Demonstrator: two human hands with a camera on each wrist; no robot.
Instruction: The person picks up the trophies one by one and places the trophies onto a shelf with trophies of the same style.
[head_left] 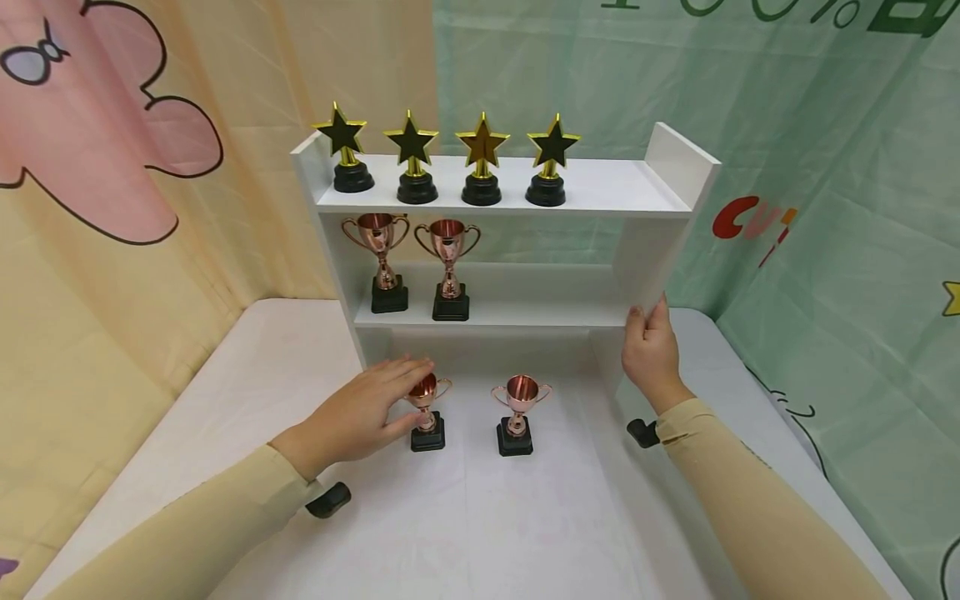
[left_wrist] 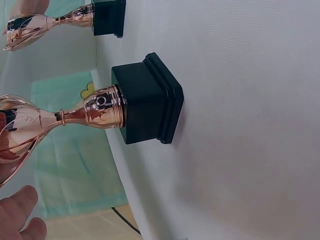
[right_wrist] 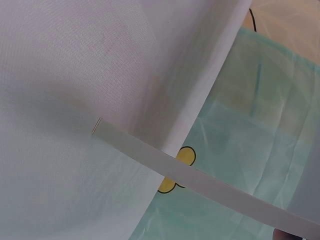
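A white display shelf point(head_left: 495, 323) stands on the white-covered table. My left hand point(head_left: 363, 408) reaches around a small copper-coloured trophy cup point(head_left: 426, 390) on a black base, under the lower board. Its fingers are extended beside the cup, whose rim they partly hide in the head view; in the left wrist view, fingertips point(left_wrist: 20, 207) show near the bowl. Contact is unclear. A second copper trophy cup point(head_left: 517, 396) stands to the right. My right hand point(head_left: 652, 354) grips the shelf's right side panel; its edge point(right_wrist: 200, 182) crosses the right wrist view.
Two larger copper trophy cups point(head_left: 450, 250) stand on the middle board's left half. Several gold star trophies point(head_left: 483, 158) with black bases line the top board. Printed curtains point(head_left: 825, 250) hang behind and beside the table point(head_left: 480, 533).
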